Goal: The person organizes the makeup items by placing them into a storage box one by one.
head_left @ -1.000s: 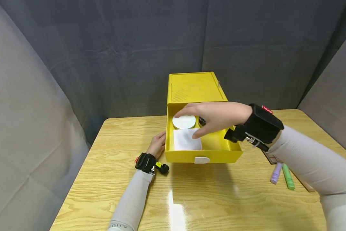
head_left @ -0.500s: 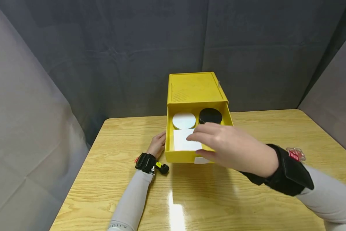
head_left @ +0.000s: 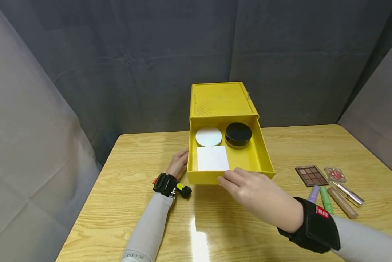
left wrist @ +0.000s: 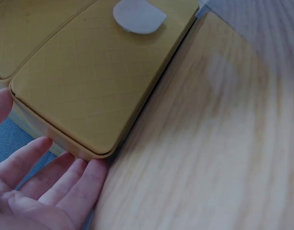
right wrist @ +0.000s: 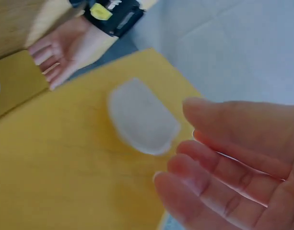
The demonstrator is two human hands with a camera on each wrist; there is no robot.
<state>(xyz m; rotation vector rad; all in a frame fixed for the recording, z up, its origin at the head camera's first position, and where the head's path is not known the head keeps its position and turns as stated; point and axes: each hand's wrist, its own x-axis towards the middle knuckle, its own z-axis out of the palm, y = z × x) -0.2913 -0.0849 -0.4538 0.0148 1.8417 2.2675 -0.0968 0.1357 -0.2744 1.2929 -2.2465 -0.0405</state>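
A yellow drawer box (head_left: 222,98) stands at the back of the table with its upper drawer (head_left: 204,177) pulled out. Inside lie a round white case (head_left: 209,137), a round black-lidded jar (head_left: 238,133) and a square white item (head_left: 212,158). My left hand (head_left: 177,164) rests its fingertips on the box's left side, fingers fairly straight. My right hand (head_left: 251,189) is at the drawer front, covering the handle in the head view. In the right wrist view, its loosely bent fingers and thumb stand just beside the white handle (right wrist: 142,115), holding nothing.
On the table's right lie an eyeshadow palette (head_left: 311,175), a small clear compact (head_left: 335,174), a purple tube (head_left: 313,193), a green tube (head_left: 326,200), a brown tube (head_left: 342,203) and a shiny slim tube (head_left: 348,193). Grey cloth (head_left: 143,72) hangs behind.
My right hand has withdrawn from above the open drawer, coming down and toward me to the drawer's front. The left hand and the drawer's contents stay put.
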